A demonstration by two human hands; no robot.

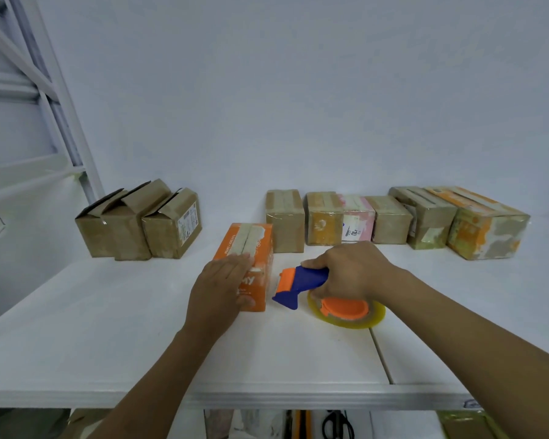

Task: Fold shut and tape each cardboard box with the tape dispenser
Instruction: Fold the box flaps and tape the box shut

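Observation:
An orange cardboard box (249, 245) stands on the white table (108, 312) in front of me, its top flaps folded down. My left hand (217, 286) lies flat on the near end of its top, fingers straight, thumb against the front face. Just right of the box, my right hand (346, 269) grips the blue handle of the tape dispenser (301, 282). The dispenser lies on its side with its clear tape roll and orange hub (346, 308) flat on the table. Its blue and orange nose points at the box.
Three brown boxes (140, 223) with raised flaps stand at the back left. A row of several taped boxes (393, 220) lines the back wall to the right. A white shelf frame (45, 106) rises at the left. Scissors (336, 423) lie below the table's front edge.

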